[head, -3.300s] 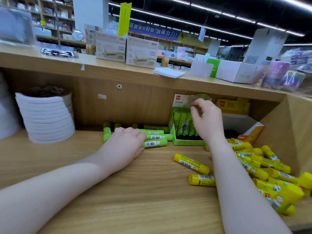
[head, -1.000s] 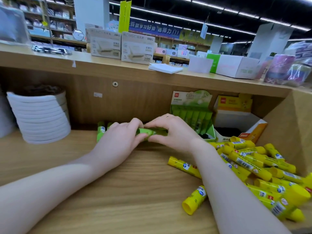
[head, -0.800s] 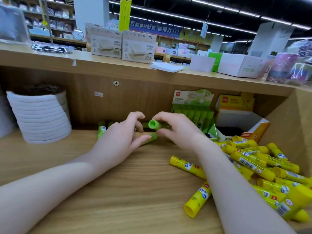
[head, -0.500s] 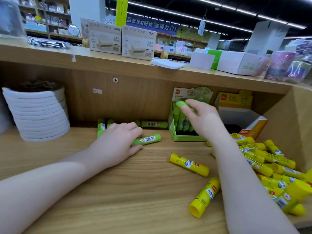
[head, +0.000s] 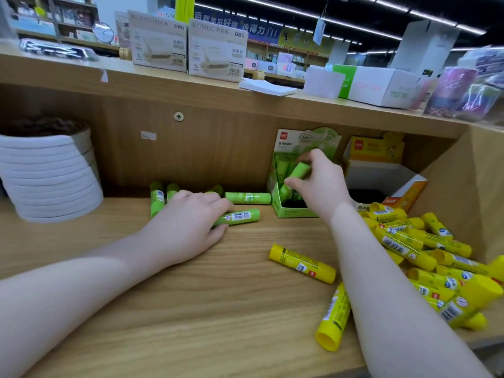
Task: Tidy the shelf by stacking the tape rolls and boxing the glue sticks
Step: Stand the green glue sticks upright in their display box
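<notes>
A long pale wooden shelf (head: 191, 309) carries everything, with a tall stack of white tape rolls (head: 50, 175) standing at its far left, well apart from both hands. At the right end lies a loose heap of yellow glue sticks (head: 425, 257), beside the right forearm, with two more yellow sticks lying separately in front of it. Behind the heap stands an open white-and-orange cardboard box (head: 381, 184), and just left of that an open green cardboard display box (head: 289, 211) holding upright green sticks. The right hand (head: 321, 184) is over this green box, pinching a green glue stick (head: 296, 174) tilted into its opening. The left hand (head: 188, 225) rests on the shelf, fingers curled round the end of a green glue stick with a barcode label (head: 240, 216); several more green sticks (head: 246, 198) lie just behind it against the back wall.
</notes>
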Available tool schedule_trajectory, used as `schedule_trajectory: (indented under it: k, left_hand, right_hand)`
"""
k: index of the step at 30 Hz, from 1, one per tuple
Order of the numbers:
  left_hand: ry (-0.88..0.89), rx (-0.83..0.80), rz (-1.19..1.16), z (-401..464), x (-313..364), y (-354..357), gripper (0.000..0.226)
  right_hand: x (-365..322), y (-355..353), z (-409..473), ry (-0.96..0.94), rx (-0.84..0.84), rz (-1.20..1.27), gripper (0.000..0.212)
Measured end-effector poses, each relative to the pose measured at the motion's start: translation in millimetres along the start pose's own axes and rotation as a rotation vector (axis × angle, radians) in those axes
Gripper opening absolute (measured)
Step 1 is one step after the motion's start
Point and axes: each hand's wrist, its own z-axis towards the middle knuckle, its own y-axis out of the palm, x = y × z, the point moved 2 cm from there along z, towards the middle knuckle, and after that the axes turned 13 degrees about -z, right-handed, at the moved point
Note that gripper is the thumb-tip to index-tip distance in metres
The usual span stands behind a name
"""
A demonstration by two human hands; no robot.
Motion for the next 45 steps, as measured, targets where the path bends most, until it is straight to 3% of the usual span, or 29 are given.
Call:
schedule_trajectory:
  k: [9,12,16,21,24,26,29,33,37,41,43,45]
  left_hand:
    - [0.009,0.0,0.004,0,1,0,0.035]
    - [0.021,0.004,0.007,-1,1,0,0.036]
    - [0.032,0.009,0.031,-2,0,0,0.035]
    - [0.029,0.018,0.098,-4,4,-11,0.031]
    - [-0.052,0.144,-0.145,-5,5,-24,0.026]
    - [-0.088,0.25,-0.317,-4,5,-31,0.022]
    - [-0.1,0.344,-0.45,-4,7,-33,0.014]
    - [-0.148,0.339,-0.588,-4,5,-25,0.031]
    - [-0.131,0.173,-0.426,-3,3,-10,0.061]
    - [0.015,0.037,-0.216,-2,9,-3,0.048]
    - [0.044,-0.028,-0.151,-1,14,0,0.048]
    - [0.053,-0.065,-0.118,0,16,3,0.05]
  right_hand:
    - [-15,8,-6,-0.166,0.084,-0.141,0.032]
    - [-18,7,-9,-0.154,0.143,-0.125,0.021]
    - [-22,6,-9,-0.109,0.153,-0.337,0.011]
    - [-30,5,-15,-0.122,0.198,-0.499,0.024]
    - [-37,2,-20,-0.327,0.259,-0.235,0.025]
    - [-47,3,-24,-0.471,0.138,0.017,0.02]
    - [-55,10,-27,-0.588,-0.037,0.105,0.021]
    - [-49,11,-24,-0.463,-0.136,0.279,0.021]
    - [-35,9,-15,-0.234,-0.099,0.369,0.04]
    - [-21,2,-8,-0.042,0.026,0.476,0.034]
    - [-19,1,-8,-0.049,0.074,0.385,0.029]
    - [-20,1,-8,-0.087,0.106,0.291,0.04]
